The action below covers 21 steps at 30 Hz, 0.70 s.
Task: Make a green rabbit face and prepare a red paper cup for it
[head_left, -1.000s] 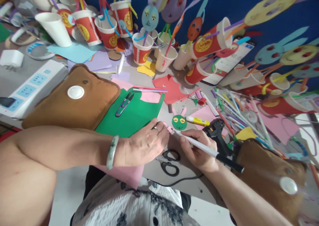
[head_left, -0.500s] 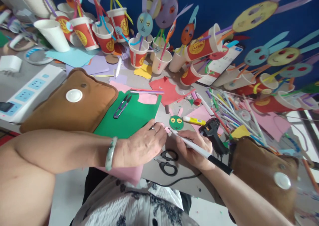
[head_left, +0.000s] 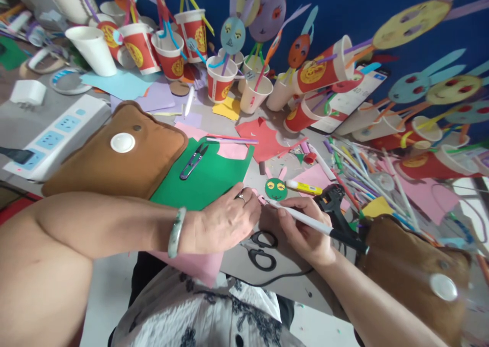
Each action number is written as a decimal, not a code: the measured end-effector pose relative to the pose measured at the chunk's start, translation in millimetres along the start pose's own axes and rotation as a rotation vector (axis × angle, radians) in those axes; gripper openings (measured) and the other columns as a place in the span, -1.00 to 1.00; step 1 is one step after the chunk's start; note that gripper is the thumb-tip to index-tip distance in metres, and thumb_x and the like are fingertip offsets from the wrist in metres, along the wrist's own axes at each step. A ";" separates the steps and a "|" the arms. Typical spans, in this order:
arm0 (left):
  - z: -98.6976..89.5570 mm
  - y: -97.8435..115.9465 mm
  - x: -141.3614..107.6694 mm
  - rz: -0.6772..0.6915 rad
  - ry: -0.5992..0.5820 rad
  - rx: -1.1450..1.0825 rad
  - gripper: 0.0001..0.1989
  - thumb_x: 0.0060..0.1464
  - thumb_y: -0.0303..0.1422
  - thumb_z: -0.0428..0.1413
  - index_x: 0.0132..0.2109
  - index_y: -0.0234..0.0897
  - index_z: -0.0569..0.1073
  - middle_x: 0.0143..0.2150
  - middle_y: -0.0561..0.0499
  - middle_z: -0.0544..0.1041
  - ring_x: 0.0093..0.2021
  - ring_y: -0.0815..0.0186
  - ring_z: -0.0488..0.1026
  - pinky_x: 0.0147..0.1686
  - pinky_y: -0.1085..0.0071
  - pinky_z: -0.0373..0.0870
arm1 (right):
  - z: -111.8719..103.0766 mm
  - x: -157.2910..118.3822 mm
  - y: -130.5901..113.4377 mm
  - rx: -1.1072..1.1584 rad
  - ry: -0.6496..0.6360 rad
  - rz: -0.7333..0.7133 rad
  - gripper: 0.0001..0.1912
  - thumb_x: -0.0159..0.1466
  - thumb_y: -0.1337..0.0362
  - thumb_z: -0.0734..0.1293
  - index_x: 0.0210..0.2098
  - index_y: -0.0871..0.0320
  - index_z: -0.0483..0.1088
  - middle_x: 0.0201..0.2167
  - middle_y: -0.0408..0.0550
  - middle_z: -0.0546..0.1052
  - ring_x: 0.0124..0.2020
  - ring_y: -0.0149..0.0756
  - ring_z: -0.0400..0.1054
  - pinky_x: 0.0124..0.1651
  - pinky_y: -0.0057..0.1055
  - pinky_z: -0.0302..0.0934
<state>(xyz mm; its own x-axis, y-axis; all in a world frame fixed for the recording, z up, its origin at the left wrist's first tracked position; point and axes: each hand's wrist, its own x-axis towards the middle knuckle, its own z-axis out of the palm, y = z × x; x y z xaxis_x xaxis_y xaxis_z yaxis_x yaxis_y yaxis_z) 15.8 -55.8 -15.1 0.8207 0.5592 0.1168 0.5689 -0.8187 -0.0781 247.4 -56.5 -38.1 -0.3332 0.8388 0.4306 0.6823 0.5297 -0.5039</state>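
Observation:
My right hand (head_left: 305, 230) grips a white marker with a black end (head_left: 309, 220), its tip down at a small pink paper piece (head_left: 262, 199). My left hand (head_left: 229, 219), fingers together, holds that piece against the table; most of it is hidden under the fingertips. Just beyond them lies a green paper rabbit face (head_left: 275, 189) with yellow eyes and pink ears. Black-handled scissors (head_left: 263, 250) rest between my hands, blades partly covered by the left one. Under my left wrist is green paper (head_left: 183, 189), with thread snips (head_left: 194, 162) on top.
Paper cups (head_left: 221, 79) holding straw-legged paper faces line the back. A yellow glue stick (head_left: 305, 187) and black glue gun (head_left: 332, 209) lie right of the face. Brown cushions (head_left: 114, 158) flank my arms. A power strip (head_left: 53, 138) sits left, loose straws (head_left: 362, 179) right.
The view has shifted slightly, so the scene sits a little further right. My hands keep nearly the same places, the marker tip still at the pink piece.

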 end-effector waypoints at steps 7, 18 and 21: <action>4.0 2.1 -0.7 -0.002 0.010 0.001 -0.66 0.32 -0.40 -0.02 0.14 -0.50 0.42 0.07 -0.29 0.50 0.10 0.07 0.39 0.21 0.10 0.22 | -0.1 2.6 -0.8 -0.037 -0.009 0.004 -0.95 0.30 0.29 0.36 -0.24 0.08 0.39 -0.49 -0.18 0.54 -0.61 -0.39 0.39 -0.54 -0.46 0.29; -1.6 -0.4 0.2 0.020 -0.002 0.022 -0.66 0.33 -0.41 -0.03 0.13 -0.51 0.44 0.03 -0.28 0.52 0.07 0.06 0.41 0.18 0.09 0.25 | -0.7 6.0 -5.2 -0.045 -0.011 0.017 -0.94 0.30 0.27 0.34 -0.27 0.08 0.36 -0.51 -0.18 0.53 -0.62 -0.41 0.39 -0.56 -0.48 0.27; 0.3 -0.1 -0.3 0.019 0.004 0.018 -0.67 0.35 -0.38 -0.05 0.09 -0.49 0.46 0.00 -0.26 0.52 0.07 0.05 0.40 0.17 0.08 0.26 | -0.6 5.7 -5.1 -0.028 -0.025 0.018 -0.95 0.30 0.28 0.35 -0.27 0.07 0.36 -0.53 -0.20 0.53 -0.63 -0.41 0.38 -0.55 -0.48 0.27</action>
<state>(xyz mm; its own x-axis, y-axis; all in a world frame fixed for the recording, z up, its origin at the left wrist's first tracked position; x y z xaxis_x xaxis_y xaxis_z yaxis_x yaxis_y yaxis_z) 15.6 -55.8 -15.4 0.8315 0.5427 0.1190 0.5538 -0.8268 -0.0985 242.4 -54.6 -32.6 -0.3364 0.8514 0.4025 0.7061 0.5108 -0.4904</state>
